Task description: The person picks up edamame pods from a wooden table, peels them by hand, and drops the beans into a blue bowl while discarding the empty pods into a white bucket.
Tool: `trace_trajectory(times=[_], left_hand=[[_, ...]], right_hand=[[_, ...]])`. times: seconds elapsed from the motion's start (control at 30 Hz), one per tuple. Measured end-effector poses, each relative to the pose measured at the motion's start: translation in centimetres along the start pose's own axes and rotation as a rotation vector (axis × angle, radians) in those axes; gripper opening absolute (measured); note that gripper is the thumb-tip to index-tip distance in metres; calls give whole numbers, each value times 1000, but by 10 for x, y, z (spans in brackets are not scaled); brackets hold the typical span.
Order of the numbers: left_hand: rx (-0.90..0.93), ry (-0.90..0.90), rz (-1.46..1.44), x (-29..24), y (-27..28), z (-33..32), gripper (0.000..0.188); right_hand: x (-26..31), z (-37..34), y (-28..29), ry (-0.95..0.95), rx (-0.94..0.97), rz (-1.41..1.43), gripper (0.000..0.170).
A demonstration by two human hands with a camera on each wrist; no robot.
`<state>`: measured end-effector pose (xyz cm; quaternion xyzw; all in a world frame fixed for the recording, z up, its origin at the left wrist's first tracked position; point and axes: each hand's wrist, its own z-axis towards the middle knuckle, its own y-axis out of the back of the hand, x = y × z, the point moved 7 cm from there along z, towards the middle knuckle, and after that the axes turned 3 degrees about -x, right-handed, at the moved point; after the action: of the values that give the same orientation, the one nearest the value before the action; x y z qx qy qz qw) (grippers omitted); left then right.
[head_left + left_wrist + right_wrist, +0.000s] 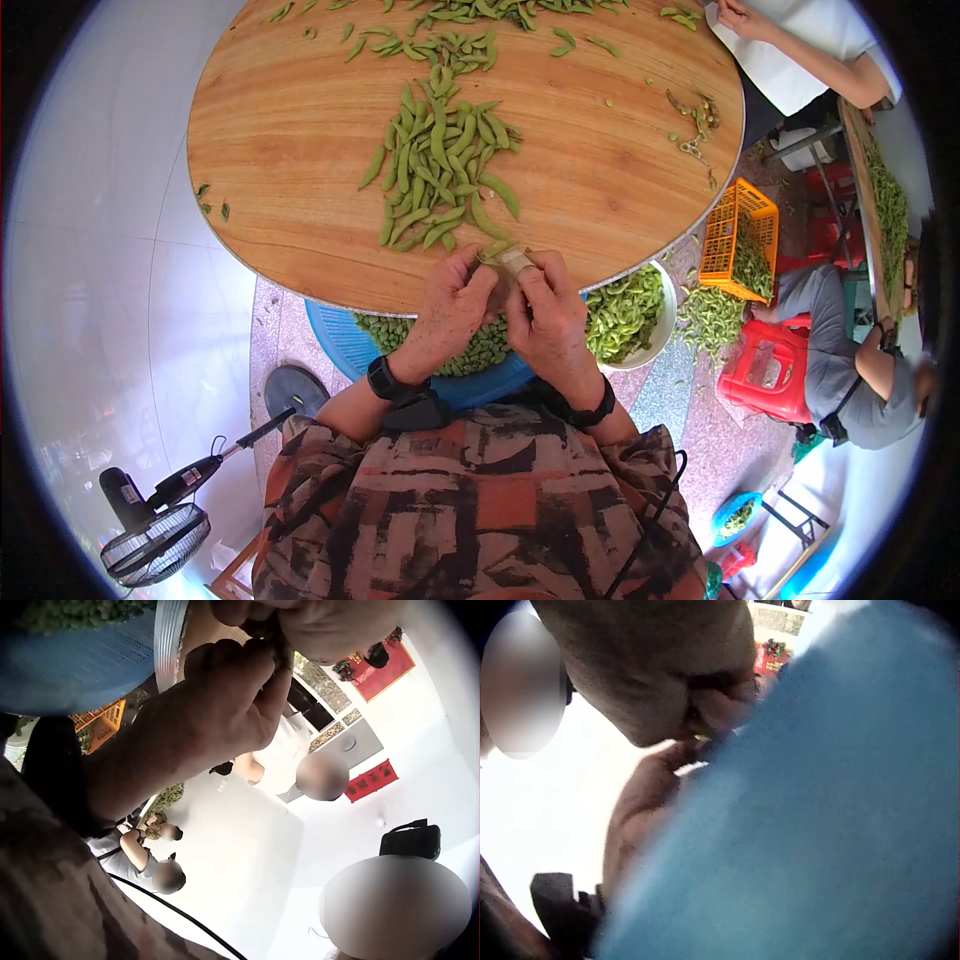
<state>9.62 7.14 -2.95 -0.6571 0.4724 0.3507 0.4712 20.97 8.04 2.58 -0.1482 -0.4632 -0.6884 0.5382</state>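
At the near edge of the round wooden table (300, 180), my left hand (445, 310) and right hand (550, 325) meet fingertip to fingertip. Both pinch a green bean pod (494, 250), partly hidden by the fingers. Something whitish wraps a fingertip of the right hand. Just beyond the hands lies a pile of whole green pods (440, 150). Below them, under the table edge, stands a blue basin (332, 345) with shelled green beans (482, 355). In the left wrist view, the left hand (225, 705) has its fingers curled against the other hand.
A white bowl (668, 318) of opened pods (625, 315) stands right of the basin. Farther right are an orange crate (715, 245), a red stool (765, 370) and a seated person (850, 370). A fan (155, 545) stands at left. Another person's arm (815, 60) reaches the table's far right.
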Motion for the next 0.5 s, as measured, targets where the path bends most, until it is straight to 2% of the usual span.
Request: trace_trajectory(times=[0.13, 0.2, 0.27, 0.3, 0.5], left_hand=[[-26, -35, 42, -2, 2, 0, 17], [51, 121, -57, 0, 0, -2, 16], [91, 115, -143, 0, -2, 1, 17], [128, 110, -228, -1, -4, 2, 17], [210, 115, -285, -6, -5, 8, 17]], right_hand=[[-5, 4, 5, -84, -28, 17, 28], [-8, 8, 12, -93, -56, 4, 26], [-21, 10, 14, -242, 3, 173, 23], [-22, 11, 14, -243, 3, 171, 23], [-23, 11, 14, -226, -6, 161, 20]])
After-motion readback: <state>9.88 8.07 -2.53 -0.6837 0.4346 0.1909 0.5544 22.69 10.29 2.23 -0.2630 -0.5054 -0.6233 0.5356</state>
